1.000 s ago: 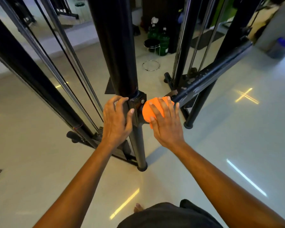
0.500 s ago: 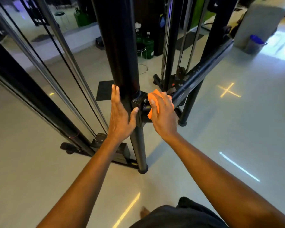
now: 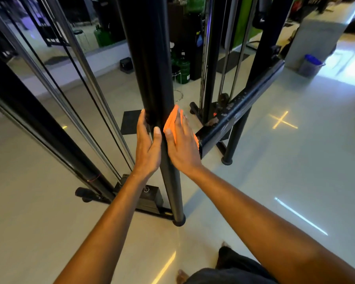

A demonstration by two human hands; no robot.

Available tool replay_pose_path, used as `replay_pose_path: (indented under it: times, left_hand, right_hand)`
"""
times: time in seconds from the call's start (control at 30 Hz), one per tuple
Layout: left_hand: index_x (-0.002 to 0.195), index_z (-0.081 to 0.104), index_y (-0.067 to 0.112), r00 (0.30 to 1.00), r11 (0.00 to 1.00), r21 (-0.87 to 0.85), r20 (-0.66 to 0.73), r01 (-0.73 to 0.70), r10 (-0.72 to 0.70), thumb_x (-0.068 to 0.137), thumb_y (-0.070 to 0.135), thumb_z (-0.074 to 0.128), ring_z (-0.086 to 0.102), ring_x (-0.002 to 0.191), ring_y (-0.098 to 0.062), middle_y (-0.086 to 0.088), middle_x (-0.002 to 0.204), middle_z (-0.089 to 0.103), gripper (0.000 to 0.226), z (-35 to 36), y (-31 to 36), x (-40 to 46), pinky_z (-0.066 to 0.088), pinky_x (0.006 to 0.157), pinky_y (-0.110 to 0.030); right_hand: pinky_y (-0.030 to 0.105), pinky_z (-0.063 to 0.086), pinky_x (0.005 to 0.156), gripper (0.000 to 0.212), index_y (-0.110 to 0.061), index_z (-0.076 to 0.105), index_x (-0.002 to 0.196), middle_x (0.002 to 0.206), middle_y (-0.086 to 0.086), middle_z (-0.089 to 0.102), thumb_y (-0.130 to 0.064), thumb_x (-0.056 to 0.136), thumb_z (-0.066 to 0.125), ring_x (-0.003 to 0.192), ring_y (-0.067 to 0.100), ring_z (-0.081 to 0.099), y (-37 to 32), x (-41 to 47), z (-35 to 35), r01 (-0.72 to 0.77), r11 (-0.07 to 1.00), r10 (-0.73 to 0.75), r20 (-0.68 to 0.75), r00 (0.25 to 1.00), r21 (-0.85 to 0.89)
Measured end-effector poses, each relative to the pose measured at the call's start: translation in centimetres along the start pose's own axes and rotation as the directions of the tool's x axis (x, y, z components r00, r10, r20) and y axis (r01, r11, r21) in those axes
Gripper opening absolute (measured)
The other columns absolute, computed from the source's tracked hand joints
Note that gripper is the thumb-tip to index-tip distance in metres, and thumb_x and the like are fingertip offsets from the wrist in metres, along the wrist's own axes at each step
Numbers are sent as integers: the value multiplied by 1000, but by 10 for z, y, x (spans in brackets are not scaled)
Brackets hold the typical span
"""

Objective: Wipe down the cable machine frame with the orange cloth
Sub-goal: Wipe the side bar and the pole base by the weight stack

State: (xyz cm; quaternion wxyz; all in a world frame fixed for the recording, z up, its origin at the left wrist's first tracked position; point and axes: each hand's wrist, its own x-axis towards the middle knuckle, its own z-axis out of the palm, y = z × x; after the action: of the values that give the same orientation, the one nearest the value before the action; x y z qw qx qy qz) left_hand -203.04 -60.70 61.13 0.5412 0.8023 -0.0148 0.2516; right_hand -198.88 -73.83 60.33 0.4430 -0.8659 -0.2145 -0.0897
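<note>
Pressing the orange cloth (image 3: 171,123) flat-fingered against the black upright (image 3: 152,78), the right hand (image 3: 181,143) has climbed above the crossbar joint; the left hand (image 3: 147,147), fingers straight, steadies opposite. Upright wiping now underway.

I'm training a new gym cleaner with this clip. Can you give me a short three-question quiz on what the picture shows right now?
1. True or false: the orange cloth lies under the right hand, pressed to the black upright post.
2. What does the left hand do? A) holds a spray bottle B) rests against the post's left side, thumb on its front C) hangs idle at the person's side
3. Fill in: the slanted bar beside the right hand shows worn, chipped ____.

Key
1. True
2. B
3. paint
</note>
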Motion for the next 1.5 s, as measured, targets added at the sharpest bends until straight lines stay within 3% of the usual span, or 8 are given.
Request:
replay_pose_path:
  times: [0.23, 0.4, 0.5, 0.7, 0.97, 1.13, 1.3, 1.5]
  left_hand:
    - [171, 12, 22, 998, 999, 1, 36, 43, -43, 114, 36, 45, 23, 160, -1, 6, 176, 24, 68, -7, -6, -1, 28, 132, -43]
    - [171, 12, 17, 1000, 1000, 11, 19, 15, -16, 113, 36, 47, 31, 156, 1, 6, 172, 31, 71, -4, -2, 2, 32, 127, -29]
    - [172, 1, 28, 998, 996, 82, 35, 46, -49, 112, 48, 46, 14, 163, -6, 3, 179, 10, 78, 3, -7, -3, 23, 132, -43]
    - [171, -9, 21, 999, 949, 314, 27, -36, 29, 115, 36, 47, -10, 164, -4, 6, 179, -17, 81, 17, -11, -25, 6, 132, -34]
    - [171, 22, 17, 971, 733, 640, 96, -229, 220, 112, 27, 53, -6, 167, -29, -14, 180, -4, 67, 32, -25, -41, 7, 133, -57]
    - [172, 17, 15, 940, 647, 682, 234, -342, 250, 112, 26, 52, -3, 167, -30, -9, 180, 0, 70, 36, -38, -38, 3, 134, -59]
    - [172, 15, 18, 923, 619, 685, 292, -384, 250, 113, 24, 49, -5, 167, -30, -5, 181, -1, 69, 26, -47, -31, 2, 133, -60]
    - [172, 12, 19, 924, 652, 656, 305, -381, 233, 115, 29, 44, -9, 166, -29, -3, 181, -2, 66, 25, -53, -29, 3, 133, -62]
  right_hand:
    - [52, 31, 131, 65, -24, 18, 173, 180, 2, 22, -54, 118, 33, 167, 18, 16, 21, -6, -7, 26, 999, -27, -30, 999, -43]
    - [46, 40, 127, 69, -25, 14, 174, 178, 5, 26, -58, 116, 31, 162, 24, 31, 10, 13, 4, -20, 998, 23, -50, 998, 62]
    - [43, 45, 124, 58, -19, 37, 169, 168, 7, 47, -47, 118, 42, 157, 18, 43, 23, 5, -6, 78, 990, -67, -96, 993, 114]
    - [45, 56, 111, 39, -15, 68, 147, 150, 7, 66, -35, 116, 53, 136, 19, 64, 46, -10, -61, 164, 986, -161, -102, 982, 19]
    - [63, 10, 134, 66, -26, 11, 175, 183, 9, -3, -50, 118, 34, 168, 33, -10, 81, -58, -22, 74, 895, -89, -14, 996, -441]
    - [74, 9, 129, 74, -24, 9, 172, 179, 26, 5, -55, 115, 44, 166, 48, -2, 122, -56, 9, 123, 797, -229, -107, 968, -591]
    - [71, 12, 131, 78, -23, 10, 171, 180, 24, 2, -53, 113, 52, 167, 45, -2, 140, -56, 3, 127, 839, -234, -140, 962, -530]
    - [74, 28, 124, 71, -18, 5, 171, 178, 26, -11, -52, 117, 37, 165, 47, -14, 84, -48, 56, -209, 954, 121, -361, 925, -215]
